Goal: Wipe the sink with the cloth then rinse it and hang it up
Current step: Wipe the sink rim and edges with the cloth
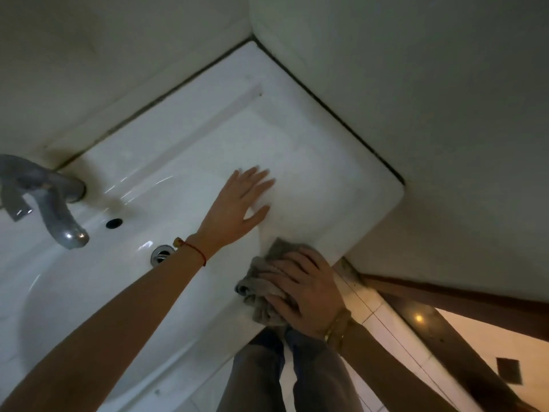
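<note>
From the head camera we looked down on a white sink (184, 162) set into a corner between two pale walls (416, 84), with a dark seam running along both joins. Our left hand (237, 209) lay flat on the flat shelf part of the sink to the right of the basin, its fingers (258, 176) spread open and holding nothing, the palm pressed to the white surface. A red string bracelet (196, 251) circled that wrist. Our right hand (309, 292) rested at the front edge of the sink, just beside the left hand, with its fingers curled down over a bunched grey cloth (261, 295); the cloth was pressed between the hand and the rim, and part of it hung over the edge. A gold bracelet (337, 325) sat on the right wrist. At the left a grey metal tap (53, 203) curved out over the basin, with a small dark overflow hole (114, 223) below it and the chrome drain (162, 253) near the left forearm. Below the sink we saw trouser legs (285, 373) and pale floor tiles (386, 328), and at the right a dark wooden door frame (445, 298).
</note>
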The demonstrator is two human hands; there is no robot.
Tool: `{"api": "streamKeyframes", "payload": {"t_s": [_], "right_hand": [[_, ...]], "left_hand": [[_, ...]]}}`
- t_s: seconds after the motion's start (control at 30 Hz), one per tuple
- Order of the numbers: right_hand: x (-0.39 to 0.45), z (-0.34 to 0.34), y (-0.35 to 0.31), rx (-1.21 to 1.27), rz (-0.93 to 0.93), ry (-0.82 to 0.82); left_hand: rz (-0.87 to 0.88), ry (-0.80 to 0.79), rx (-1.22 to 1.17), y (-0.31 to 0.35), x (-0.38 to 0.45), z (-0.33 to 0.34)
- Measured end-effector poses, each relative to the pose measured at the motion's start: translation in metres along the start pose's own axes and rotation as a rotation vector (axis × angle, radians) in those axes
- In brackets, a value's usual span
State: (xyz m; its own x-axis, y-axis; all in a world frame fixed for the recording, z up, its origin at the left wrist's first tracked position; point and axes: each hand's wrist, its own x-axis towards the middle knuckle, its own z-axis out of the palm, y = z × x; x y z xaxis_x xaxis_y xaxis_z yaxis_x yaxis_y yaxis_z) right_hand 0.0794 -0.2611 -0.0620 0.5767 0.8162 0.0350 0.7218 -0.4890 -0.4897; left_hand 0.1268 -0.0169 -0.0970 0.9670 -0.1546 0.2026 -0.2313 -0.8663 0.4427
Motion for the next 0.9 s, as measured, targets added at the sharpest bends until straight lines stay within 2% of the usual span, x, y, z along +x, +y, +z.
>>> {"api": "streamKeyframes", "payload": {"t_s": [0.07, 0.13, 0.27, 0.37, 0.5, 0.63, 0.7, 0.77, 0.83, 0.9], "right_hand": [[0.0, -0.003, 0.011, -0.037, -0.089, -0.049], [0.004, -0.017, 0.034, -0.074, -0.085, -0.018], [0.014, -0.037, 0.059, -0.108, 0.184, 0.168], [0.013, -0.017, 0.015, -0.108, 0.288, 0.203], [-0.005, 0.041, -0.077, 0.014, 0.058, 0.193], [-0.013, 0.04, -0.075, -0.094, -0.046, 0.156], [-0.011, 0.027, -0.053, -0.13, 0.065, 0.174], [-0.001, 0.015, -0.037, -0.153, 0.223, 0.258], [0.006, 0.02, -0.051, -0.162, 0.359, 0.325], [0.003, 0.04, -0.088, -0.157, 0.391, 0.314]], "left_hand": [[0.017, -0.029, 0.004, 0.0, -0.015, 0.006], [0.015, -0.027, 0.008, 0.002, -0.023, 0.009], [0.03, 0.017, 0.001, 0.004, -0.033, 0.006], [0.036, -0.027, -0.03, -0.002, -0.036, 0.005], [0.038, -0.056, -0.059, -0.011, -0.038, 0.006], [0.046, -0.075, -0.084, -0.012, -0.04, 0.004], [0.039, -0.106, -0.097, -0.012, -0.04, 0.003], [0.045, -0.121, -0.1, -0.015, -0.04, 0.003], [0.057, -0.131, -0.103, -0.016, -0.038, 0.003], [0.056, -0.147, -0.102, -0.017, -0.037, 0.003]]}}
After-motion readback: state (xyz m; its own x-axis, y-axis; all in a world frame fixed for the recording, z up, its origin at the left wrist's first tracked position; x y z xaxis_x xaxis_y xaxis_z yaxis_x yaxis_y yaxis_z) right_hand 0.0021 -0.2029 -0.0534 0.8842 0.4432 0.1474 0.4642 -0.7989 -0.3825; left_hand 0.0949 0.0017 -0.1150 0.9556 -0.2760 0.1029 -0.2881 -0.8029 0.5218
